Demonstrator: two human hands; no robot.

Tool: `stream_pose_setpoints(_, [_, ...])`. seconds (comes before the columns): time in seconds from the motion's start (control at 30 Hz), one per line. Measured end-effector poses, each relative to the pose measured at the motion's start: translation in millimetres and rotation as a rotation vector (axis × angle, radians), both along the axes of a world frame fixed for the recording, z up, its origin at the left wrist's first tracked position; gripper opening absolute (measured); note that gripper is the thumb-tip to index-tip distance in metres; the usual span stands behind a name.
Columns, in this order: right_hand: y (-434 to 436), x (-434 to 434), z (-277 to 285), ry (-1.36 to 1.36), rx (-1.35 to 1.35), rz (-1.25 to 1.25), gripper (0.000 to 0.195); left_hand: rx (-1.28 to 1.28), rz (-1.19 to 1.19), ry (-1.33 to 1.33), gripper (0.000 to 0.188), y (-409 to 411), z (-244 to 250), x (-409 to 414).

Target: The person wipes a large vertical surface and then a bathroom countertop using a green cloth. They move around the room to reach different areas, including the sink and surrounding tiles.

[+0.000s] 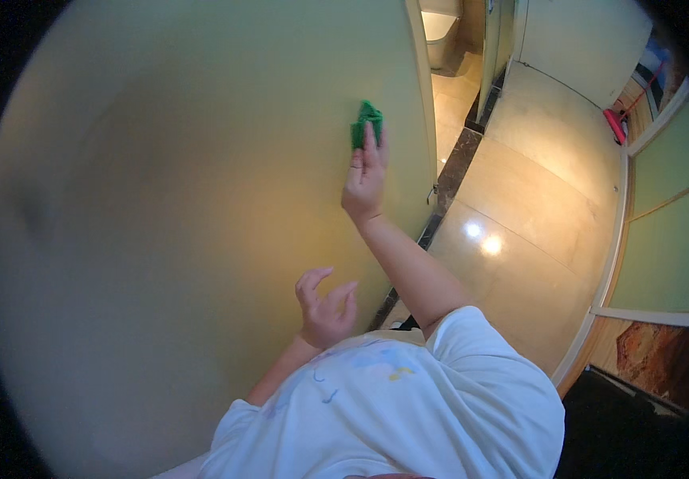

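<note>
A folded green cloth (367,124) lies under the fingers of my right hand (368,170), pressed flat against a pale green, smooth wall or door panel (200,179). My right arm is stretched out to it, near the panel's right edge. Lower down, in front of my shirt, my left hand (327,308) is raised with its fingers apart and curled, holding nothing. Whether it touches the panel cannot be told.
Right of the panel, a doorway shows a toilet (442,39). A dark stone threshold (459,158) borders the tiled floor (530,179). A red broom or dustpan head (615,126) rests by the far right wall; a black item (614,419) lies lower right.
</note>
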State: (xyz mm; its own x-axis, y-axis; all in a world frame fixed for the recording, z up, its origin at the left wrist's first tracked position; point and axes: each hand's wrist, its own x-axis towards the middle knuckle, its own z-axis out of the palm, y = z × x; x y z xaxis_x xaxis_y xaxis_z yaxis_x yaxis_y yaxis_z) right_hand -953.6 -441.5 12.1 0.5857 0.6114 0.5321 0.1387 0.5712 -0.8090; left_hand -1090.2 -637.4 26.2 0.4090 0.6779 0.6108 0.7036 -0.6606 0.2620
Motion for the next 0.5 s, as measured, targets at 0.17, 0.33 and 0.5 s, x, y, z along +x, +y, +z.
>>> stream_pose_setpoints(0.17, [40, 26, -132, 0.405, -0.438, -0.05, 0.047, -0.056, 0.021, 0.059, 0.025, 7, 0, 22])
stream_pose_setpoints(0.33, [51, 43, -157, 0.783, -0.665, 0.086, 0.049, -0.059, 0.097, 0.068, 0.026, 37, 10, 67])
stream_pose_setpoints(0.5, [24, 54, 14, 0.21, -0.161, 0.158, 0.048, -0.017, 0.154, 0.011, 0.023, 59, 12, 104])
